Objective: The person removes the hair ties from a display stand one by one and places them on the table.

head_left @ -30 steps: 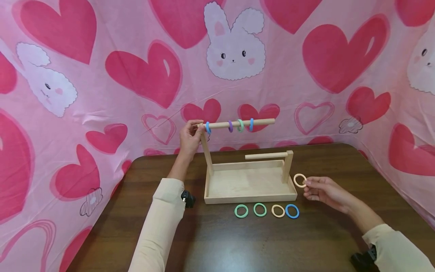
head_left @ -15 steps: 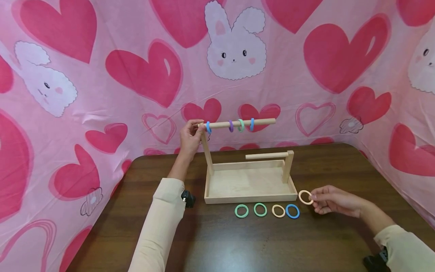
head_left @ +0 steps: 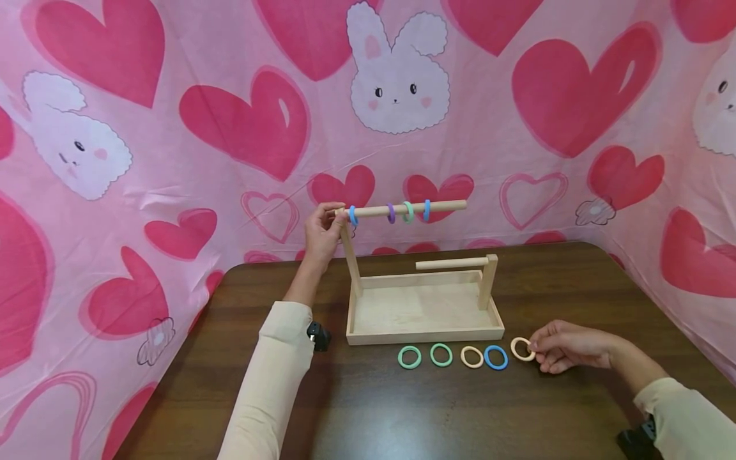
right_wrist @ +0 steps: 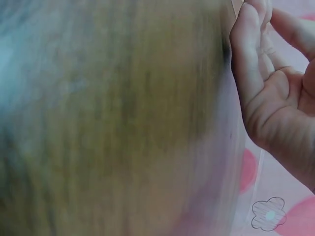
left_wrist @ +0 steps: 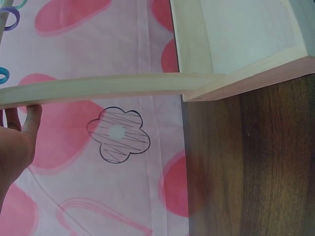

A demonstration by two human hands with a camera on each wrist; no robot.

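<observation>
My left hand (head_left: 323, 233) grips the top of a tall wooden post (head_left: 351, 262) at the left end of a wooden tray stand (head_left: 425, 337). From that post a rod (head_left: 448, 206) reaches right, carrying a blue ring (head_left: 353, 217), a purple ring (head_left: 391, 214), a mint ring (head_left: 408, 212) and another blue ring (head_left: 427, 211). Low over the table at the right, my right hand (head_left: 569, 348) pinches a cream ring (head_left: 513, 350) between thumb and fingers. Whether this ring touches the tabletop I cannot tell. In the right wrist view the fingertips are cut off.
Along the tray's front lie two green rings (head_left: 409, 367), a cream ring (head_left: 473, 367) and a blue ring (head_left: 496, 368). A shorter post (head_left: 487, 284) at the tray's right bears a bare lower rod (head_left: 451, 264) pointing left. A patterned pink cloth (head_left: 397, 160) hangs behind the dark table (head_left: 379, 409).
The right hand has come down and toward me with the cream ring, from beside the short post to beside the blue ring on the table. The left hand has stayed put.
</observation>
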